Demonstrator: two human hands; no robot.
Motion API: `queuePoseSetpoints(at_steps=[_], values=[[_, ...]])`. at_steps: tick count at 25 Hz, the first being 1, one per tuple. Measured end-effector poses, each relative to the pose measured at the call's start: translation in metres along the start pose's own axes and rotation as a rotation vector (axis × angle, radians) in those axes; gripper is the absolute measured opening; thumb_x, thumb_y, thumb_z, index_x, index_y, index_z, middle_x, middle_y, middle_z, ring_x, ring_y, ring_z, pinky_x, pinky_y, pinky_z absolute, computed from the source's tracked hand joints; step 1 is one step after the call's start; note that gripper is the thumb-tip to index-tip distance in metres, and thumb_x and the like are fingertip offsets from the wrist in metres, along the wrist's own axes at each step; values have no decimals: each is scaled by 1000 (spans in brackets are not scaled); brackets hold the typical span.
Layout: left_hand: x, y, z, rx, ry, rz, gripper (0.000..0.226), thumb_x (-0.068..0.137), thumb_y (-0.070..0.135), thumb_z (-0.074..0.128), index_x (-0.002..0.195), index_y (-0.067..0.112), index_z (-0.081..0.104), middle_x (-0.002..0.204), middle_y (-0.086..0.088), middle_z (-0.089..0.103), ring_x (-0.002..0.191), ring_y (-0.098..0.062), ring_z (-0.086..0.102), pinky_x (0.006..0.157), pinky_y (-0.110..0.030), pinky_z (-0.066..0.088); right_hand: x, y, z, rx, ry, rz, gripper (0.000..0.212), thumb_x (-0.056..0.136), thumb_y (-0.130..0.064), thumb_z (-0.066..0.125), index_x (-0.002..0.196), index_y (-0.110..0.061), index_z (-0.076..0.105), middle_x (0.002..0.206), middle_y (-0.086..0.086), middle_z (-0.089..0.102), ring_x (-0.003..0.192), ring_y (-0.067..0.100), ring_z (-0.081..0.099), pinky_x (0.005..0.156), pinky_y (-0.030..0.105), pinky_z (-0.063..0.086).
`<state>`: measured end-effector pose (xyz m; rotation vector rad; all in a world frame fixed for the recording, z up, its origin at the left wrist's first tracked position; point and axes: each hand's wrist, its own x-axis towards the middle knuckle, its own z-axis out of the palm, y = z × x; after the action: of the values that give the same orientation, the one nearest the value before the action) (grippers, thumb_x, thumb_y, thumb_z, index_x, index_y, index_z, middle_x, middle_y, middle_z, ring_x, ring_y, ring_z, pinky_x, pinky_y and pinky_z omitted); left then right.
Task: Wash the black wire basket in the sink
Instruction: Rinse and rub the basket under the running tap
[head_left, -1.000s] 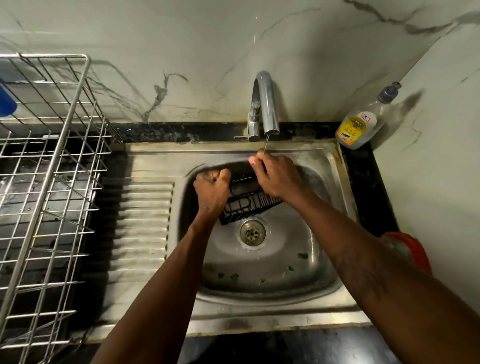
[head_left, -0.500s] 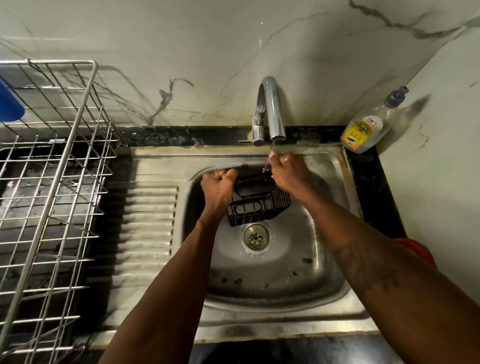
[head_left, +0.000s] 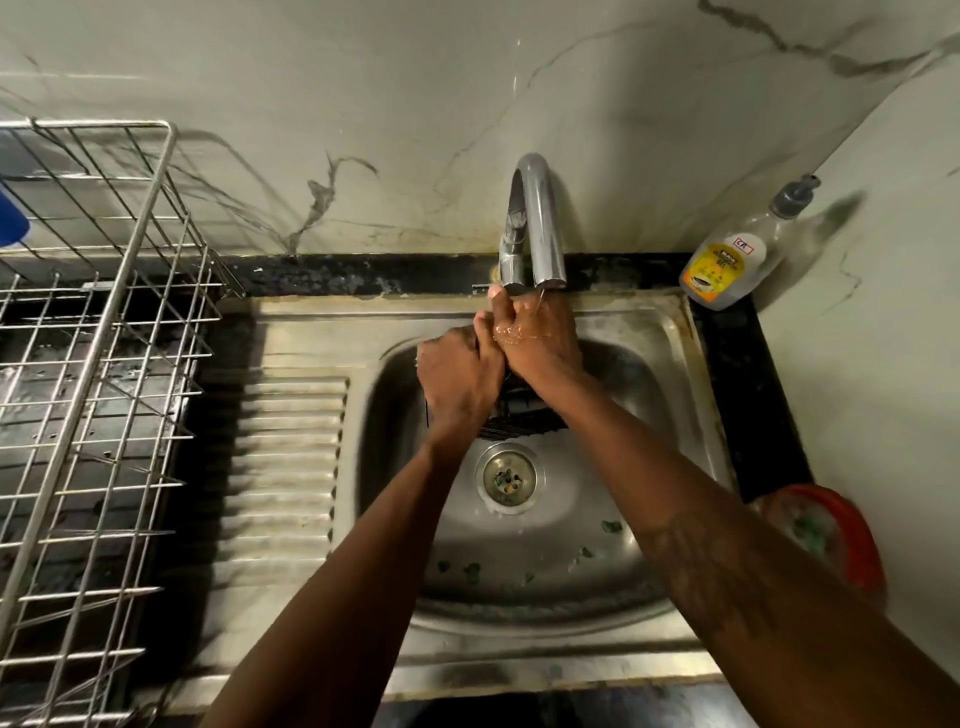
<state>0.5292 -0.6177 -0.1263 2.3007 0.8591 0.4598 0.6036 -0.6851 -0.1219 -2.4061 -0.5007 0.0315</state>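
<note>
While left hand (head_left: 460, 382), right hand (head_left: 537, 340) curl fingers round black wire basket (head_left: 524, 420): steel sink (head_left: 597, 499), marble wall (head_left: 363, 104).

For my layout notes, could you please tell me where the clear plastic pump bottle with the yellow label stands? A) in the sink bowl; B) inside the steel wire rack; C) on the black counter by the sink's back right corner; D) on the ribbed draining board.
C: the clear plastic pump bottle with the yellow label sits on the black counter at the stainless steel sink's back right corner.

Rack (head_left: 132, 244) left of sink (head_left: 649, 395), tap (head_left: 540, 223) behind it, bottle (head_left: 727, 260) at its right rear.
</note>
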Motion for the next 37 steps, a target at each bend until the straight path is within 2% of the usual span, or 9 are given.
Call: queuePoseSetpoints(at_steps=[4,8,14,18,24,29,31,35,37], values=[[-14,-23,9,-327,-64,-404,47,100,30,51,57,12,60,56,2,58,49,-11,52,58,-29,48,-27,28,-9,243,-216,-43,63,105,-53,39,57,-15,53,52,2,56,52,17,60,64,36,52],[-10,-19,17,-368,-57,-437,45,99,29,51,57,14,56,56,2,58,48,-13,53,51,-27,48,-15,44,-8,80,-178,255,66,103,-64,28,64,-19,56,66,3,62,64,15,61,66,30,47],[-9,-34,7,-349,-52,-438,40,99,20,52,62,7,61,55,4,56,47,-5,48,44,-10,36,-31,24,8,55,-253,-20,66,104,-61,22,60,-21,50,62,-2,57,59,15,55,66,33,46],[-9,-33,7,-397,-3,-467,43,97,20,53,55,14,52,52,4,51,43,-5,42,45,-19,37,-5,67,-6,-124,-349,316,65,105,-60,21,92,-15,65,94,12,63,85,23,57,79,34,41],[-12,-54,5,-354,8,-492,49,95,19,53,48,15,41,47,3,42,45,-9,35,56,-32,29,-36,27,33,-30,-301,-41,77,98,-69,9,64,-22,59,77,2,72,80,24,66,88,41,45],[-18,-82,6,-420,21,-531,49,90,23,53,47,19,31,45,7,33,44,-12,28,52,-32,30,-6,87,15,-229,-362,383,77,97,-72,19,90,-16,70,93,12,71,89,29,65,87,42,51],[-13,-85,7,-441,23,-551,48,91,26,52,47,20,34,44,7,36,44,-14,31,54,-31,31,-9,61,20,-183,-329,291,69,104,-61,21,87,-14,69,90,14,70,80,27,63,82,39,52],[-11,-92,12,-411,20,-535,43,86,34,47,47,15,43,47,-3,47,50,-25,40,61,-42,42,-46,-16,36,-128,-271,-270,52,108,-44,29,95,-18,72,89,10,74,88,30,68,88,47,47],[-16,-94,11,-391,41,-558,47,90,27,50,47,12,41,47,2,42,50,-17,36,63,-41,38,-34,-1,32,-189,-343,-195,58,108,-49,24,84,-18,67,80,9,69,81,28,65,78,38,45]])
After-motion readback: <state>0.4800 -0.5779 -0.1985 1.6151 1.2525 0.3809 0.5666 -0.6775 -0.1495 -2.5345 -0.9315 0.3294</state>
